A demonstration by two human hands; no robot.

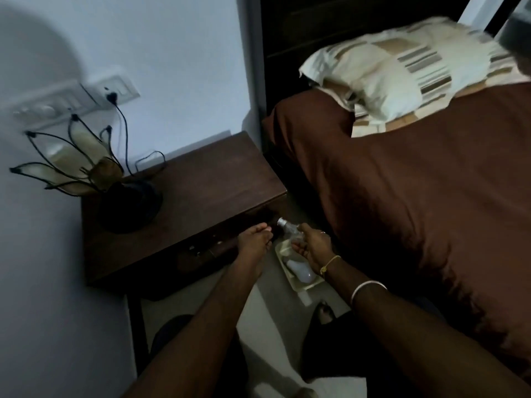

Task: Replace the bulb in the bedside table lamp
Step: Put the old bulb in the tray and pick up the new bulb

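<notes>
The room is dim. On the dark wooden bench (207,179) beside the bed (416,182) stands the lamp (94,179), its petal-shaped shade leaning toward the wall and its cord (124,130) running up to the wall socket (115,91). Whether a bulb sits inside the shade I cannot tell.

The person reaches both arms low at the bench's front edge. The right hand (313,245) is closed around a clear glass bulb (288,228), its metal screw cap pointing up toward the bench corner. Just below that hand, down near the floor, lies a pale tray or open box (304,285) with a white bulb (300,270) resting in it. The left hand (254,239) lies flat with fingers extended on the bench's front, by what looks like a drawer; it grips nothing.

My guess is this is the fetching or swapping stage: a bulb is in hand, well apart from the lamp. Next, the bulb would need carrying up to the lamp, the shade steadied with the free hand, and the cap lined up squarely with the socket between those wire petals.
</notes>
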